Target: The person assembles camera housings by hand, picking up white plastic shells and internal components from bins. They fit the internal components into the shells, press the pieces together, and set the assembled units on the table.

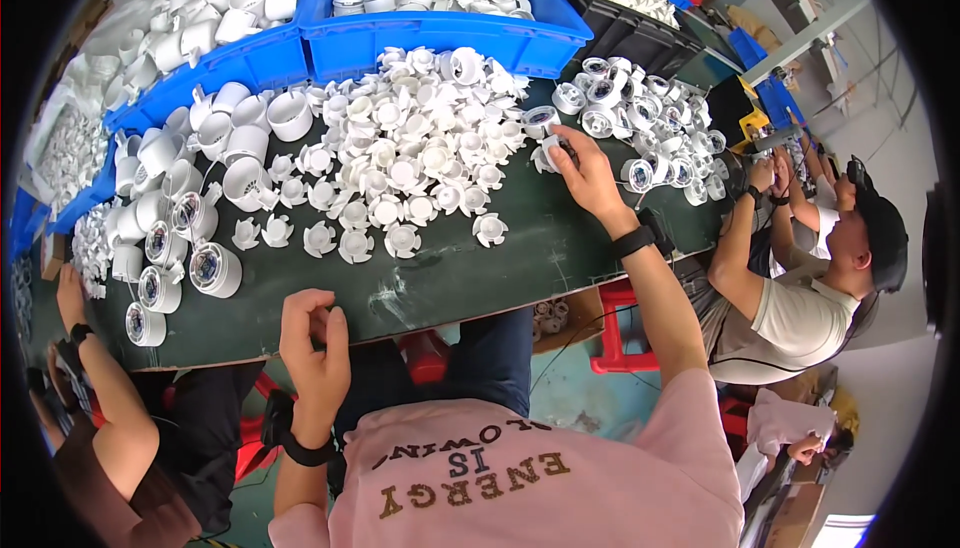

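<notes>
My right hand [592, 183] is closed on a small white round housing [553, 155] at the right side of the big heap of parts. Just beyond its fingers lies another round housing [540, 122] with a shiny, clear-looking top. My left hand [317, 348] hangs at the table's front edge, fingers loosely bent and apart, with nothing seen in it. White finned plastic caps [400, 163] form the heap in the middle, and a few lie loose nearer me. Beside the right hand, several white housings with clear round fronts [645, 113] are piled.
Blue bins [440, 40] and a black bin [640, 33] of white parts line the far side of the dark green table [450, 278]. White cups [250, 183] and wired round units [160, 288] stand at left. Co-workers sit at both sides, one in a black cap [880, 223].
</notes>
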The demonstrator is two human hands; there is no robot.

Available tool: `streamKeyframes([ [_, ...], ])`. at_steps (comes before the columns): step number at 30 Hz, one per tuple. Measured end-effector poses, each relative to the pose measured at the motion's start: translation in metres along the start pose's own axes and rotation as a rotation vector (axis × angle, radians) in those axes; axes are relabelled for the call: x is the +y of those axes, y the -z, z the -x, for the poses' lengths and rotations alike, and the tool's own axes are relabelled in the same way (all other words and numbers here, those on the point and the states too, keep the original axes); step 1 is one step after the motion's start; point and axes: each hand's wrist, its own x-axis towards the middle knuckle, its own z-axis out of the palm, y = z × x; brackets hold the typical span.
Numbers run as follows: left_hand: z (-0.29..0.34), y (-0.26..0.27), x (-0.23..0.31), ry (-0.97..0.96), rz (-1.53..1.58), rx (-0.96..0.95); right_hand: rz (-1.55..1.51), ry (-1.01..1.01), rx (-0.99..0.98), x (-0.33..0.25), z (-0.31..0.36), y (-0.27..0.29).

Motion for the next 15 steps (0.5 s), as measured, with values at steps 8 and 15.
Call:
streamKeyframes([
  [8, 0.000, 0.005, 0.000, 0.048, 0.003, -0.084, 0.027, -0.050, 0.003, 0.005, -0.004, -0.003],
  [15, 0.001, 0.003, 0.001, 0.063, 0.010, -0.090, 0.046, -0.014, 0.052, 0.007, -0.007, -0.006],
])
